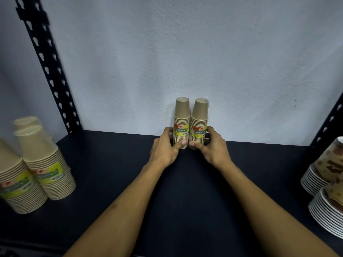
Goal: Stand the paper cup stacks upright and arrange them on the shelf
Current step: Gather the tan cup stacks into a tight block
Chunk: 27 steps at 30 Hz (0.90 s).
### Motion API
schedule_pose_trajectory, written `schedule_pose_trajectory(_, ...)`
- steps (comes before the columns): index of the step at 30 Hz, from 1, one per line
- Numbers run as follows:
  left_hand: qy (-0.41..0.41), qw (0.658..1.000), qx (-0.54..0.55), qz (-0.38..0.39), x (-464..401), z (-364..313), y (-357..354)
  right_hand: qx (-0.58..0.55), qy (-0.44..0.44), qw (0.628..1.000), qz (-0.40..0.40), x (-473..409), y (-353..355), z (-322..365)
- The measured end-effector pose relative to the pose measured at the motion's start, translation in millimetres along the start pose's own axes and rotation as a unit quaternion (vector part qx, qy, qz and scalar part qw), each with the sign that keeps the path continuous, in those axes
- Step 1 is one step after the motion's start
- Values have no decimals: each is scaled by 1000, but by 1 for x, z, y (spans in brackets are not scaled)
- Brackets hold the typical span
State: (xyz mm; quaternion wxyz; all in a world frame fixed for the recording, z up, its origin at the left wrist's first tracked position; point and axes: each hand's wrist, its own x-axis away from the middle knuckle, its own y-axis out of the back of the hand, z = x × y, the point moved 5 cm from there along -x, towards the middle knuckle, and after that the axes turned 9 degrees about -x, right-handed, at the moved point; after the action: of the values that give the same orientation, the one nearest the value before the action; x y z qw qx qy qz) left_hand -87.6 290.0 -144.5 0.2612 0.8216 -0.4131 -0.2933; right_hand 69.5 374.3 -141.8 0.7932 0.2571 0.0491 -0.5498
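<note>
We have both hands at the back of the dark flat shelf board (111, 164), right at the pale blue wall (185, 52). Our left hand (165, 149) wraps the left tan paper cup stack with a yellow-green label (182, 123); our right hand (209, 145) wraps the matching right tan paper cup stack (200, 125). Both stacks stand upside down, rims on the shelf, touching or nearly touching each other. Thumbs press low on the front, fingers curl behind, so both hands are clasped on their stacks, not released.

Three more tan wrapped cup stacks (44, 164) stand upright at far left, blurred. White-rimmed patterned cup stacks (323, 175) lie tilted at far right, so we judge the job part done.

Risks: the right stack leans slightly toward the left one; letting go unevenly could tip it. The stacks are tall and narrow and our grip sits low, so a nudge from a withdrawing thumb could topple both. The wrapping may slip.
</note>
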Motion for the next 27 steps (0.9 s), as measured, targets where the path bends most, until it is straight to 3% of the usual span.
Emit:
schedule_pose_trajectory(20,-4,999,-35,29,6,1,-3,93,-32,995,25,0,-4,-7)
schedule_pose_trajectory(27,10,994,-96,47,18,-5,0,101,-37,994,35,4,-3,-3)
